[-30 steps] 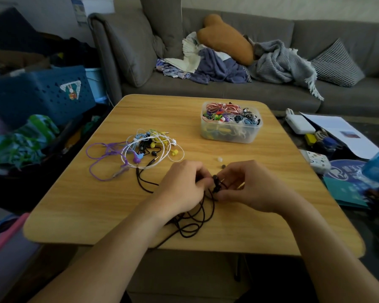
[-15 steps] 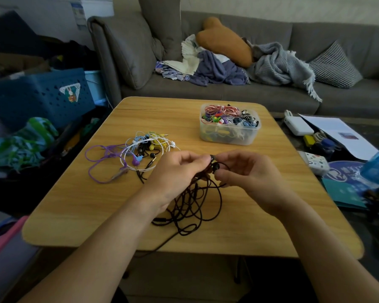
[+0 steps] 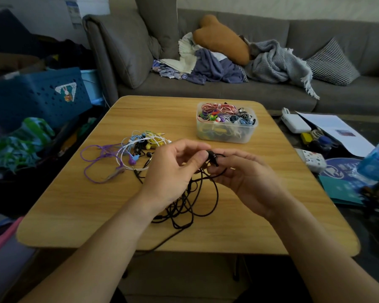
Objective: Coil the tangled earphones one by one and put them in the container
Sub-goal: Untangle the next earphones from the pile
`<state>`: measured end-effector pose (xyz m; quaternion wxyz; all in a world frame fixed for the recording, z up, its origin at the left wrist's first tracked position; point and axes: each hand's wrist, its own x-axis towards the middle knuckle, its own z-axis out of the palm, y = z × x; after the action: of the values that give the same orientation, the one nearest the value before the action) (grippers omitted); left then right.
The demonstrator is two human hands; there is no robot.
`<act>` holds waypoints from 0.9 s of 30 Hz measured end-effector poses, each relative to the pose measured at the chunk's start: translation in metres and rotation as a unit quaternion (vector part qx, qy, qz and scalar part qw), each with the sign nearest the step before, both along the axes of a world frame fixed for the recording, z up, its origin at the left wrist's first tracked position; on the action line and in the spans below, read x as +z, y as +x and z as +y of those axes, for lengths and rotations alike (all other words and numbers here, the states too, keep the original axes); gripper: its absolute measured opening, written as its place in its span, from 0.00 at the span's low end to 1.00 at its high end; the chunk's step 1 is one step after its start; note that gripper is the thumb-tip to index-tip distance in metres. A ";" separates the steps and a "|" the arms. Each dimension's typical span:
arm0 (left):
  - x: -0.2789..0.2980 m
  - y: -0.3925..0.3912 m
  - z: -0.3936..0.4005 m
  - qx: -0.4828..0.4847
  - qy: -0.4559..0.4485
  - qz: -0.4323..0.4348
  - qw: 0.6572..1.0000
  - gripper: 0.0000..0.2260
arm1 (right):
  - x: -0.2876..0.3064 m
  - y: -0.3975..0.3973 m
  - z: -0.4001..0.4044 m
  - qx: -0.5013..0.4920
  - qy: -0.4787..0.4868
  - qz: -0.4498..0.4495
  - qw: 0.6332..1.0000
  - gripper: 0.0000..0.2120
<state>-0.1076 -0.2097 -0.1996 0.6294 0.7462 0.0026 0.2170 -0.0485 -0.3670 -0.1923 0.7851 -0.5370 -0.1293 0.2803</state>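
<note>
**Black earphones held up for coiling**

A wooden table [image 3: 206,232] is taken as the landmark. Toward its far edge a clear plastic container [image 3: 227,134] is set, already heaped with coiled earphones and kept within reach for each finished bundle. To the left of centre a tangled pile of earphones [image 3: 127,154] in purple, white, blue and yellow is left waiting. Above the table's middle, black earphones [image 3: 193,200] are held, their cord hanging in loose loops onto the wood and over the near edge. The earbud end is pinched by the right hand [image 3: 245,178], while the cord just beside it is gripped by the left hand [image 3: 173,171], probably so that winding can be started.
</note>
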 end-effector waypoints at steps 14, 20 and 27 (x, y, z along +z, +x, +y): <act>0.005 -0.003 0.006 -0.047 0.005 0.018 0.999 0.10 | 0.000 -0.002 0.000 0.001 0.006 -0.008 1.000 0.19; 0.000 -0.002 0.008 -0.051 0.038 0.041 0.997 0.11 | 0.001 -0.001 -0.001 -0.006 -0.009 0.008 1.000 0.14; -0.002 -0.001 0.009 -0.035 0.013 0.098 0.994 0.12 | -0.003 0.003 -0.004 -0.028 -0.074 -0.021 0.997 0.08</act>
<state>-0.1086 -0.2004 -0.2016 0.6233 0.7719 0.0352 0.1201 -0.0458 -0.3714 -0.1950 0.7480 -0.6026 -0.1099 0.2555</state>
